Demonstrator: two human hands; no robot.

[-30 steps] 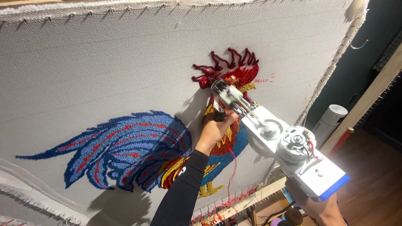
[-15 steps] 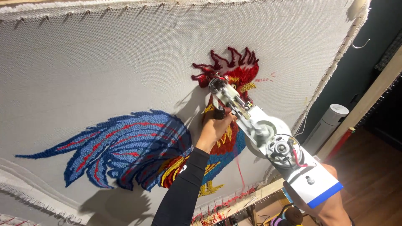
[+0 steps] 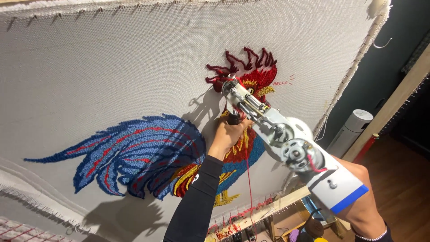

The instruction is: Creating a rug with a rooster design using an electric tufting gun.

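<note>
rooster rug (image 3: 152, 157) — blue, red, yellow; tufting gun (image 3: 291, 148) — white.

Long black fitted sleeve with small white mark on left arm (image 3: 197, 197), beaded bracelet (image 3: 371, 236) on bare right wrist

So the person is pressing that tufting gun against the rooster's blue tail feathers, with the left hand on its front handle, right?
Not quite. The head view shows the tufting gun pressed near the rooster's red comb, not the blue tail. The left hand does grip the front handle.
</note>
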